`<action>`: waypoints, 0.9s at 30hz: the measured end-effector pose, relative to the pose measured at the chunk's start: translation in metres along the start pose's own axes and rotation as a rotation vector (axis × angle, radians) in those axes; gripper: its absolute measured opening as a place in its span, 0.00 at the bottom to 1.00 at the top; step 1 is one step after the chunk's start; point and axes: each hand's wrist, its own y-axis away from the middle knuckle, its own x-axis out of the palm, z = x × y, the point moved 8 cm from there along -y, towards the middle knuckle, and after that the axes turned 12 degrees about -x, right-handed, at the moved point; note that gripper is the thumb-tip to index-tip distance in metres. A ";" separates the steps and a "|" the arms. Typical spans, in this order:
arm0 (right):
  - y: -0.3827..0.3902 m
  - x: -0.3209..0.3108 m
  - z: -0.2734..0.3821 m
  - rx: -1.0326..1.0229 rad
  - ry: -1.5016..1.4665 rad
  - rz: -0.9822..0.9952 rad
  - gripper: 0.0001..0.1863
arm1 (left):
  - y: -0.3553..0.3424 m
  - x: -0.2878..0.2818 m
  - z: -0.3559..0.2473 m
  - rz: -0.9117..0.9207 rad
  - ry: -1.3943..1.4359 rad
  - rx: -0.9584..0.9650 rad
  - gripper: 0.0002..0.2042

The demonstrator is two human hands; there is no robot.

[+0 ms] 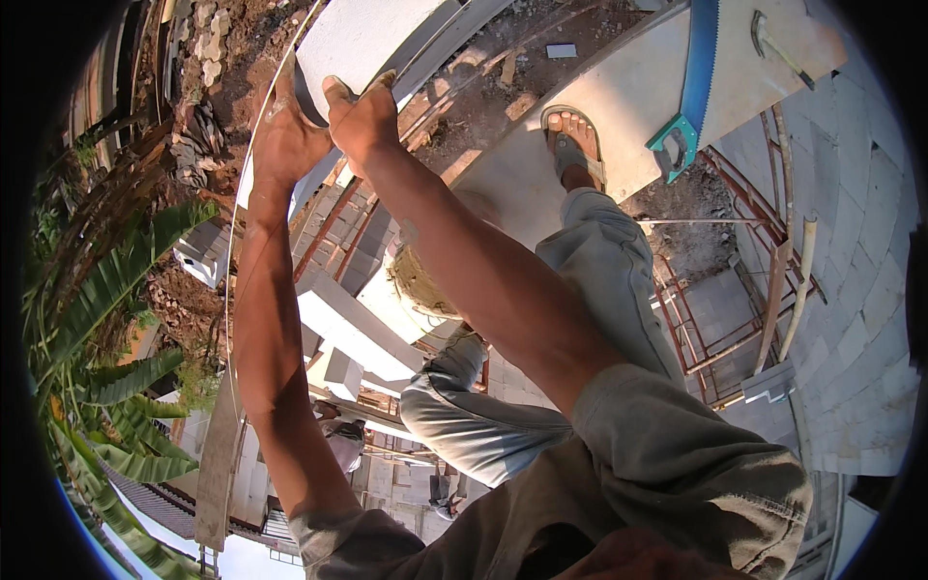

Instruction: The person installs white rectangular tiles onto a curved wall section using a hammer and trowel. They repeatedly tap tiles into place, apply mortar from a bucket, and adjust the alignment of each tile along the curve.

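Both arms reach up to the top of the head view, to a pale white building block (372,43) lying along a wall. My left hand (290,140) is closed at the block's near left end, its fingers partly hidden behind the edge. Beside it, my right hand (362,121) grips the near end, thumb and finger up against the white face. A thin white string (233,232) runs down the left side, close past my left hand. Below my right forearm and partly covered by it stands a bucket of grey mortar (425,280).
My sandalled foot (572,140) stands on a pale board (633,92). On that board lie a handsaw (698,82) with a teal handle and a hammer (773,48). Reddish scaffold bars (681,324) show far below, with a person (345,440). Banana leaves (126,280) crowd the left.
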 end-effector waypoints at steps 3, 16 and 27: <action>-0.001 -0.007 0.001 0.082 0.070 0.018 0.33 | -0.002 0.008 0.003 0.018 -0.037 -0.056 0.44; -0.012 -0.017 0.000 0.156 0.185 -0.001 0.32 | -0.013 0.027 0.010 -0.043 -0.084 0.014 0.46; -0.010 -0.025 0.020 0.127 0.180 0.056 0.34 | -0.012 0.031 0.010 -0.068 -0.091 -0.010 0.46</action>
